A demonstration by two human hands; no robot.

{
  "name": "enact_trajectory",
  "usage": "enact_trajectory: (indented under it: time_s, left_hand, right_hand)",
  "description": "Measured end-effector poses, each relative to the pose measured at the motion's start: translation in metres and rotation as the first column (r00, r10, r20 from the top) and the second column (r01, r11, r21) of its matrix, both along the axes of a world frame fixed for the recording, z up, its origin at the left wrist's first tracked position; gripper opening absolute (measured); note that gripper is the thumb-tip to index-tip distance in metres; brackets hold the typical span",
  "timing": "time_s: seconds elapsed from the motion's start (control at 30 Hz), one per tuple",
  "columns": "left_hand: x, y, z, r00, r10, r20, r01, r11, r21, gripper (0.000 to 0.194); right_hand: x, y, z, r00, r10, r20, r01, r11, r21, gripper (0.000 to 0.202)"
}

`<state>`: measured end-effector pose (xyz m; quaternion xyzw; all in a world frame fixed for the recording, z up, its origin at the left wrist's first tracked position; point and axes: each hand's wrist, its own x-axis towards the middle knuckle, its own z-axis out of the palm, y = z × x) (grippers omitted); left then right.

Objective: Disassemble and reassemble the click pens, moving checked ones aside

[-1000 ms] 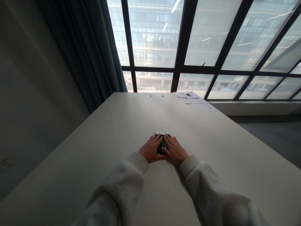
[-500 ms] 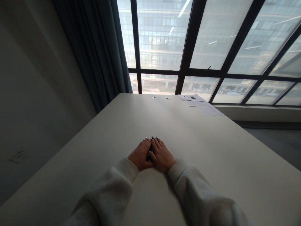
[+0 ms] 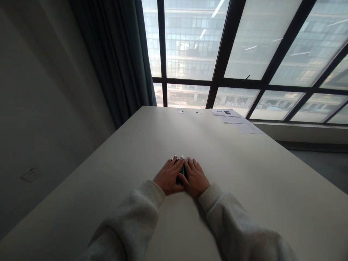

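Note:
Several slim dark pens [image 3: 183, 170] with pale, shiny tips lie side by side on the white table [image 3: 233, 174]; a green stretch shows between my hands. My left hand [image 3: 170, 177] rests flat over the left part of them, fingers stretched forward and the tips sticking out past its fingertips. Against their right side lies my right hand [image 3: 197, 177], also flat with its fingers extended and its thumb reaching toward the left hand. The palms and fingers cover most of the pens, so their full shape is hidden.
Printed paper sheets [image 3: 230, 117] lie at the table's far right. Two small round white pieces [image 3: 182, 112] with dark centres sit near the far edge. A dark curtain [image 3: 122, 65], a window and a grey wall with a socket [image 3: 32, 174] surround the table.
The view has shifted slightly. My right hand sits a little farther from the left fingertips, and a green part now shows between the hands. Both hands remain over the pens.

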<state>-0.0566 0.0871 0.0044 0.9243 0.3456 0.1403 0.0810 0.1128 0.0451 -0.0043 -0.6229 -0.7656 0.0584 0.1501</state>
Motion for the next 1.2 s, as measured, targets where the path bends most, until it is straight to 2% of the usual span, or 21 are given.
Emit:
enact_trajectory:
  time_s: [0.2, 0.33, 0.4, 0.5, 0.57, 0.67, 0.9, 1.1, 1.2]
  left_hand:
    - [0.002, -0.002, -0.001, 0.999, 0.012, 0.033, -0.012, 1.000, -0.005, 0.100]
    - [-0.006, -0.001, 0.004, 0.999, -0.021, 0.038, 0.020, 1.000, 0.011, 0.107]
    - [-0.015, 0.004, 0.006, 0.998, -0.063, 0.029, 0.063, 0.998, -0.002, 0.112]
    - [-0.033, 0.015, 0.006, 0.993, -0.118, -0.006, 0.117, 0.991, -0.066, 0.119]
    - [-0.040, 0.020, 0.003, 0.991, -0.125, -0.048, 0.118, 0.986, -0.115, 0.125]
    - [-0.042, 0.022, -0.005, 0.989, -0.114, -0.094, 0.101, 0.986, -0.135, 0.131]
    - [-0.030, 0.019, -0.010, 0.994, -0.071, -0.086, 0.065, 0.995, -0.077, 0.105]
    - [-0.030, 0.015, -0.011, 0.996, -0.067, -0.064, 0.063, 0.996, -0.058, 0.104]
    - [-0.031, 0.015, -0.012, 0.997, -0.069, -0.043, 0.067, 0.997, -0.040, 0.103]
  right_hand:
    - [0.003, 0.002, -0.003, 0.999, 0.009, -0.035, -0.009, 1.000, -0.009, 0.074]
    - [0.022, 0.006, -0.002, 0.993, 0.069, -0.096, -0.064, 0.997, 0.047, 0.076]
    - [0.035, 0.009, -0.001, 0.991, 0.113, -0.075, -0.109, 0.993, 0.051, 0.083]
    - [0.048, 0.011, -0.001, 0.986, 0.166, -0.007, -0.166, 0.986, -0.017, 0.102]
    - [0.049, 0.011, -0.002, 0.981, 0.191, 0.034, -0.189, 0.980, -0.056, 0.112]
    - [0.043, 0.009, -0.002, 0.972, 0.223, 0.069, -0.217, 0.973, -0.082, 0.115]
    - [0.036, 0.007, -0.001, 0.968, 0.235, 0.085, -0.226, 0.969, -0.104, 0.089]
    - [0.037, 0.007, -0.003, 0.955, 0.288, 0.071, -0.282, 0.956, -0.083, 0.103]
    - [0.037, 0.006, -0.002, 0.947, 0.313, 0.065, -0.309, 0.949, -0.068, 0.100]
